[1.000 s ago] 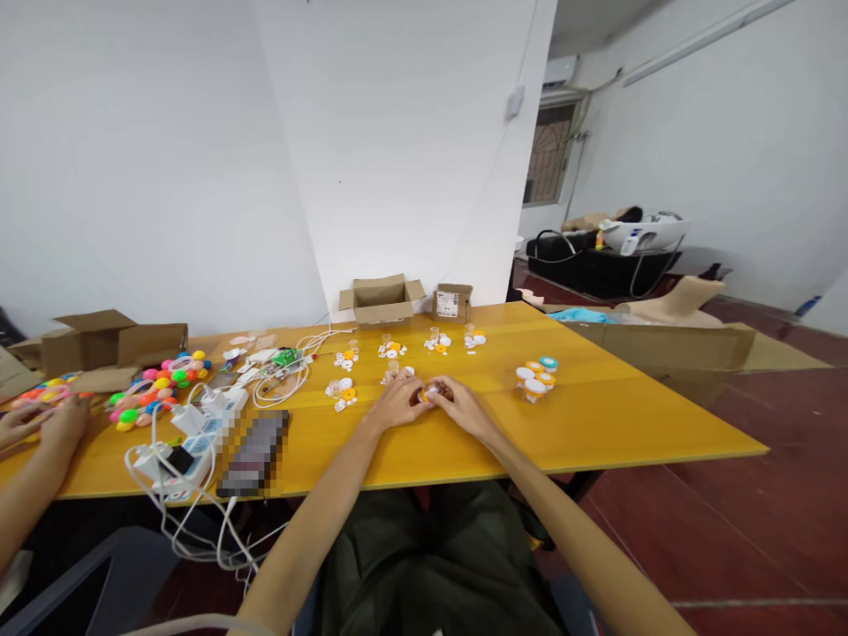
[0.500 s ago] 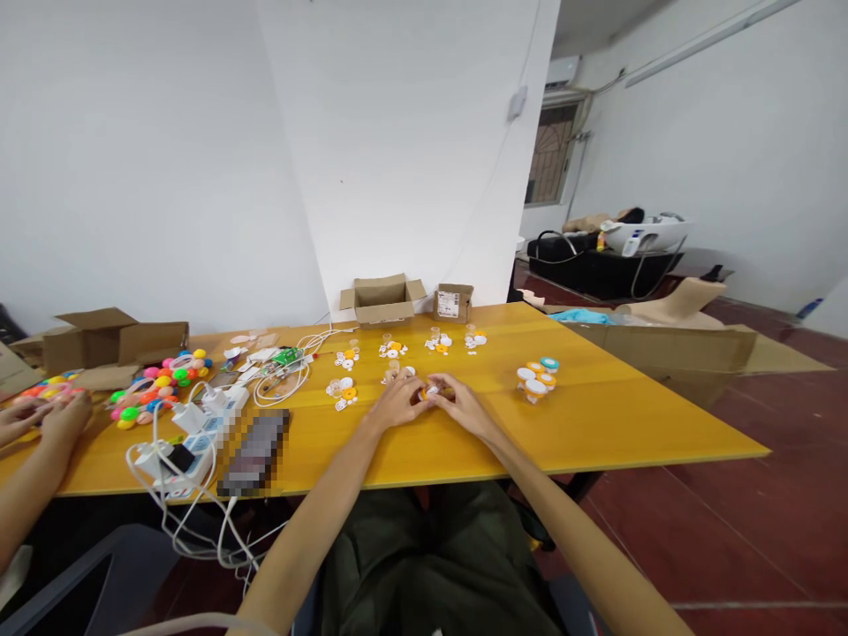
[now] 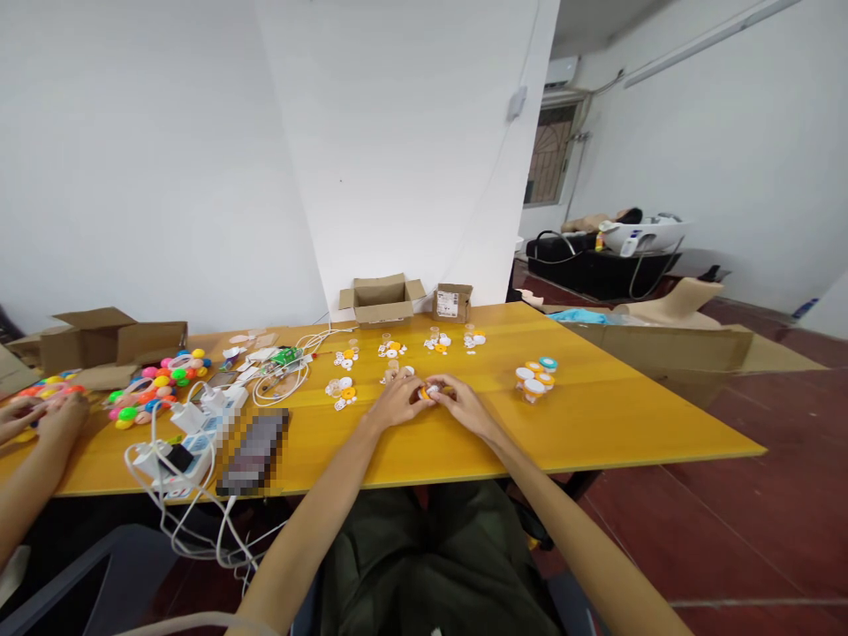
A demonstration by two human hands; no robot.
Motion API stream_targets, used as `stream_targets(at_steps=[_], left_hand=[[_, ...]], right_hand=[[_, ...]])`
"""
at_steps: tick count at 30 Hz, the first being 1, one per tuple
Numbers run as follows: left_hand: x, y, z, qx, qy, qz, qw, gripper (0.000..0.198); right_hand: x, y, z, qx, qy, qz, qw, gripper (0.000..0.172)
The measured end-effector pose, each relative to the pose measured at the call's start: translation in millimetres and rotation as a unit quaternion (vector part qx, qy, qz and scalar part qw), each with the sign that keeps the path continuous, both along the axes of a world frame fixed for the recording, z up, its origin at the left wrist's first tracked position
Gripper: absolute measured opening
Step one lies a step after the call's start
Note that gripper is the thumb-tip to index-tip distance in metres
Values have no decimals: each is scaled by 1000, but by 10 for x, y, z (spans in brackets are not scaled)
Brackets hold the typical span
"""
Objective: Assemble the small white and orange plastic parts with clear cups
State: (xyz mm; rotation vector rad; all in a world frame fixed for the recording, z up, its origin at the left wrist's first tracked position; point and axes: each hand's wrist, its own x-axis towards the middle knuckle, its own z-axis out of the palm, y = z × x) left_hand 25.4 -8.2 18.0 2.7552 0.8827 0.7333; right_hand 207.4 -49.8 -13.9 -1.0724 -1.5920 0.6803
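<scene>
My left hand and my right hand meet over the table, fingers closed around a small orange-and-white round plastic piece. Fingers cover much of it, so its exact kind is unclear. Just beyond my left hand lie white and clear round parts, partly hidden by it. Farther back, several small piles of clear cups, white discs and orange rings spread across the table. To the right of my right hand stands a cluster of small clear cups with white, orange and teal lids.
On the left are a phone, a power strip with tangled white cables, and colourful balls. Another person's hands work at the far left. Two cardboard boxes, one open and one labelled, stand against the wall.
Both hands keep hold of the small piece in nearly the same spot; slightly more of its orange side shows now. The view has shifted a little.
</scene>
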Motion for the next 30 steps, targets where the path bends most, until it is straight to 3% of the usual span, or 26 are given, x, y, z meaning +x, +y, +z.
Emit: stream_targets(at_steps=[5,8,13,19,30], left_hand=[[10,-7,-3,7,12,12,1000,22],[15,-5,-7,6,14,20,1000,22],[12,9,-12,-1,13,17,1000,29],[4,20,-39,3,3,19,1000,23],[-10,4,-20,-17,-19,29,999,23]], right_hand=[[-12,17,-22,-8,3,-22,1000,32],[-20,14,-29,-12,-14,-34,999,28],[-8,13,-22,1,-13,-19,1000,22],[-4,40,-51,1,0,-27,1000,32],[-12,11,-10,-21,19,-12,1000,30]])
